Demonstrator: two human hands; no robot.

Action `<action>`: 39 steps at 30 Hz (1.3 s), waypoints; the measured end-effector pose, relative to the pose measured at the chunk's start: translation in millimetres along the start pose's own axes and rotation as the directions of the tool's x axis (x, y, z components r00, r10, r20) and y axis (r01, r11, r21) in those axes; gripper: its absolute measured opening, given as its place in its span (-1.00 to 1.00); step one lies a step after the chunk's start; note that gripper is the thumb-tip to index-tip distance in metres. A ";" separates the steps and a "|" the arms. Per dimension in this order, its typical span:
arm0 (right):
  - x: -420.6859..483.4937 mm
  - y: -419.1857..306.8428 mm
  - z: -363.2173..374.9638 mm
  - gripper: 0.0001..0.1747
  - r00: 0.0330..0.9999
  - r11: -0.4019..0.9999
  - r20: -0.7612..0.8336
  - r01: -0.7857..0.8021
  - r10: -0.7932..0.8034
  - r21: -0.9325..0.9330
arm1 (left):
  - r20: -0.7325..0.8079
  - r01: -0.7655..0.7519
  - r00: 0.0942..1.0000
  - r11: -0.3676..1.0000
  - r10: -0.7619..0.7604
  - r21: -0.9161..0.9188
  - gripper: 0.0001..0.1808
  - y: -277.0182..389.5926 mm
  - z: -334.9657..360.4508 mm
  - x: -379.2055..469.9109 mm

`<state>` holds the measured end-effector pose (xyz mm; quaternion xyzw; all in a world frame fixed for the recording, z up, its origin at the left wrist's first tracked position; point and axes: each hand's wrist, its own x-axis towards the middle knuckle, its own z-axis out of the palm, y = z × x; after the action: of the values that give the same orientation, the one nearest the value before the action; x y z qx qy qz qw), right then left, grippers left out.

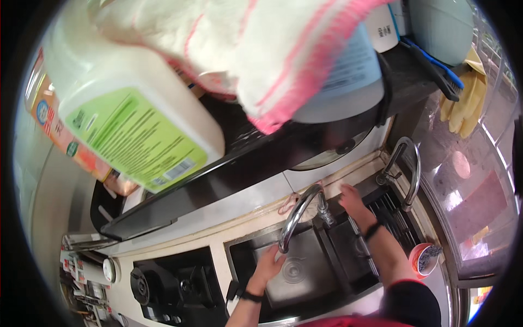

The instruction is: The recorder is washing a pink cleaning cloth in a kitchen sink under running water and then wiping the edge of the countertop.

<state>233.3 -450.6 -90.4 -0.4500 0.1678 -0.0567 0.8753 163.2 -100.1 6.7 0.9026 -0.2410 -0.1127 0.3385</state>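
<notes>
My left hand [267,265] is raised over the left part of the stainless steel sink [292,269], right beside the spout end of a curved chrome faucet [295,216]. Whether it touches the spout is unclear. Behind the sink, my right hand [350,197] hangs to the right of the faucet's base, with no object visible in it; its fingers are partly hidden and small in view. A second chrome gooseneck tap [416,167] stands further right, at the corner. Black bands circle both wrists.
A dark shelf [196,175] crosses above the sink, holding a white bottle with a green label [143,135], a pink-edged towel [261,53] and a blue-labelled bottle [351,81]. Yellow rubber gloves [466,102] hang right. A black gas hob [175,286] lies left; a red-and-white cup [421,261] holds a scourer.
</notes>
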 end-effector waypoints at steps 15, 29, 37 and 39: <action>-391.2 32.8 -121.2 -0.43 0.731 0.828 -0.510 -0.557 0.452 -0.064 | -0.043 -0.235 0.955 0.835 0.294 0.498 -0.41 -29.0 48.4 116.8; -417.0 19.2 -92.6 -0.58 0.874 0.659 -0.425 -0.464 0.234 -0.592 | -0.455 0.114 0.871 0.976 -0.188 -0.185 -0.49 -122.1 -61.1 73.3; -391.8 10.7 -53.0 -0.54 0.846 0.646 -0.407 -0.528 0.344 -0.551 | -0.283 0.026 0.950 0.868 0.134 0.496 -0.38 -102.8 -26.2 38.1; -390.9 11.2 -56.4 -0.53 0.854 0.633 -0.385 -0.519 0.350 -0.575 | -0.280 0.047 0.954 0.874 0.104 0.484 -0.42 -114.8 -29.4 32.8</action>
<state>-153.1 -389.5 -35.0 -0.6647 0.3840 0.1671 0.6187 243.4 -25.4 -49.1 0.9613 -0.2211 0.0934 0.1350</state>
